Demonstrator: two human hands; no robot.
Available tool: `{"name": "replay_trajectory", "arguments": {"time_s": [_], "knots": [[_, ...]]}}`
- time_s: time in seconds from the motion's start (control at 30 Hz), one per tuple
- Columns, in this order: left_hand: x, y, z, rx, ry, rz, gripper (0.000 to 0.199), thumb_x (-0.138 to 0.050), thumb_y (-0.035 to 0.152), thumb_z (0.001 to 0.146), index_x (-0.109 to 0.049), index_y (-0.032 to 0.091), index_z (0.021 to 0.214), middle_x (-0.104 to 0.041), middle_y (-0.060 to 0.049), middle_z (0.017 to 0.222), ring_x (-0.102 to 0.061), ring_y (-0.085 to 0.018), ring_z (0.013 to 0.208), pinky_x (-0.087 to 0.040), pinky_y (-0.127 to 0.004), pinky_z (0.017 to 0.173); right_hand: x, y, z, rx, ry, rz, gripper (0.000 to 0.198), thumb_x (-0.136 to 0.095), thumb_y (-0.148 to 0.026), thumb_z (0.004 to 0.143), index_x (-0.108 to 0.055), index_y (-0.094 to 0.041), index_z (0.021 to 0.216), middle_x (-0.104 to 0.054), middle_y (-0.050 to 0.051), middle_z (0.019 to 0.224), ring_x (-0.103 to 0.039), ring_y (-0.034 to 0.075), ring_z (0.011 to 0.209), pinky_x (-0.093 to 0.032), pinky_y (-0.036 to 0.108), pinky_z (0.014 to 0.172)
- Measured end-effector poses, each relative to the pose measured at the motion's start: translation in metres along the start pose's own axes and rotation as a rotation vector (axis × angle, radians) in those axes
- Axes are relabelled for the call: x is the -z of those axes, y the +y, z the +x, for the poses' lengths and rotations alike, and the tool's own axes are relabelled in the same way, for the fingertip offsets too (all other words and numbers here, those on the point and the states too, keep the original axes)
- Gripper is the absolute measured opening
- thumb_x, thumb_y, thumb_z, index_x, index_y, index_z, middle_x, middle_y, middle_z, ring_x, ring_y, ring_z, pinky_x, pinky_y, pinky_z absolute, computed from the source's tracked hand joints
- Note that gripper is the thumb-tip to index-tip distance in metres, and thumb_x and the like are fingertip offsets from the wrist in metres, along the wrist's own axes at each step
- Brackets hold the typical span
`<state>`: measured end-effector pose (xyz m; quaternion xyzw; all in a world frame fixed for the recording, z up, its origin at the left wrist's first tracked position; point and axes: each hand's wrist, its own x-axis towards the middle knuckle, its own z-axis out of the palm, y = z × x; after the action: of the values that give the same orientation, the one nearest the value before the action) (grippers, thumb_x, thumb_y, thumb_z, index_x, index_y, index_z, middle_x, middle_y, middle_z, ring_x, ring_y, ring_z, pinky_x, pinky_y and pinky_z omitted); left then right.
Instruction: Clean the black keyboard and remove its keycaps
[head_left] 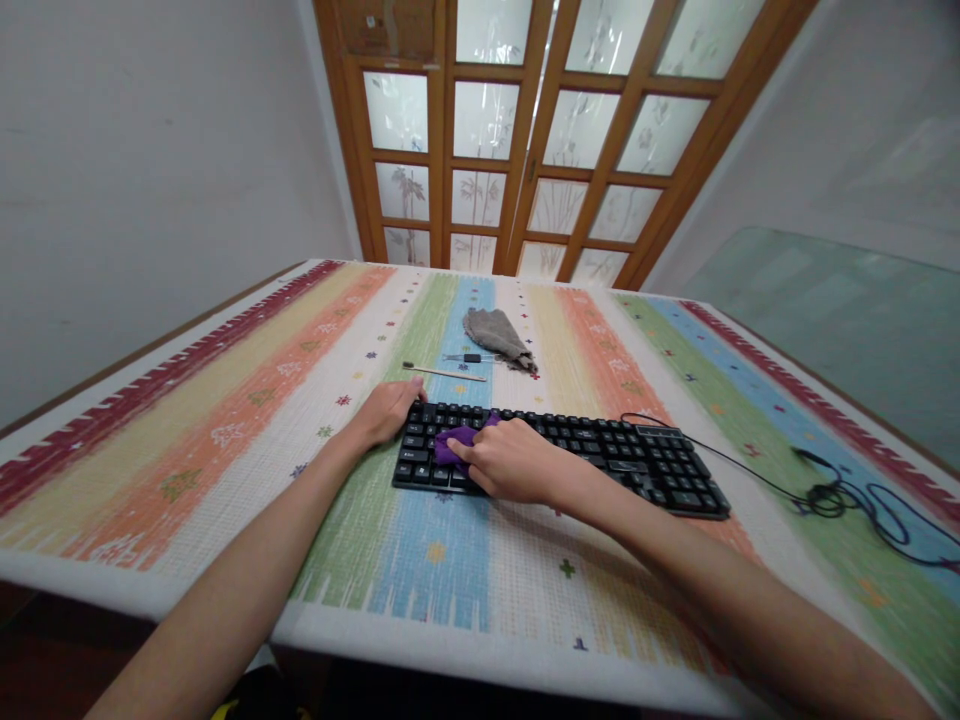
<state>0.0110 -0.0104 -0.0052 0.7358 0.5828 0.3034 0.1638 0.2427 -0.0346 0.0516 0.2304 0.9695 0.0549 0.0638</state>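
A black keyboard (600, 455) lies across the striped cloth in front of me, its far right end angled a little toward me. My right hand (510, 460) presses a purple cloth (459, 445) onto the keys of its left half, index finger stretched over the fabric. At the keyboard's upper left corner rests my left hand (390, 408), its fingers curled against the edge and holding it. Part of the keys is hidden under my right hand and the purple cloth.
Beyond the keyboard lie a toothbrush (444, 372), a small tool with a black grip (472, 358) and a crumpled grey cloth (496, 335). The keyboard's black cable (832, 495) is coiled on the right. A striped tablecloth (300, 375) covers the table; glazed wooden doors (517, 170) stand behind.
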Motion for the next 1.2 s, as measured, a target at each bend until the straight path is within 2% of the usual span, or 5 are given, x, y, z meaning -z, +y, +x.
{"name": "replay_trajectory", "arguments": {"time_s": [0.63,0.93,1.2], "knots": [[0.0,0.0,0.001,-0.009,-0.008,0.019,0.063,-0.014,0.05,0.097,-0.064,0.019,0.076,-0.069,-0.006,0.078,-0.062,-0.022,0.078,-0.047,-0.036,0.084,0.0,0.003,-0.005,-0.028,-0.003,0.011,0.041,-0.041,-0.025,0.093,-0.062,-0.02,0.128,-0.073,0.01,0.083,-0.06,0.016,0.062,-0.022,0.027,0.051],[0.0,-0.001,0.0,-0.006,-0.004,0.018,0.063,-0.014,0.052,0.097,-0.064,0.019,0.076,-0.069,-0.006,0.078,-0.062,-0.022,0.079,-0.047,-0.036,0.083,0.0,0.005,-0.008,-0.037,-0.032,-0.015,0.042,-0.042,-0.025,0.094,-0.059,-0.023,0.131,-0.073,0.01,0.084,-0.063,0.017,0.065,-0.032,0.025,0.056],[0.0,-0.001,0.001,-0.014,-0.009,0.022,0.064,-0.014,0.052,0.097,-0.064,0.019,0.076,-0.069,-0.006,0.077,-0.062,-0.022,0.077,-0.047,-0.035,0.08,-0.001,0.005,-0.01,-0.043,-0.029,-0.028,0.04,-0.042,-0.025,0.094,-0.06,-0.024,0.129,-0.073,0.009,0.084,-0.065,0.018,0.068,-0.033,0.025,0.055]]}}
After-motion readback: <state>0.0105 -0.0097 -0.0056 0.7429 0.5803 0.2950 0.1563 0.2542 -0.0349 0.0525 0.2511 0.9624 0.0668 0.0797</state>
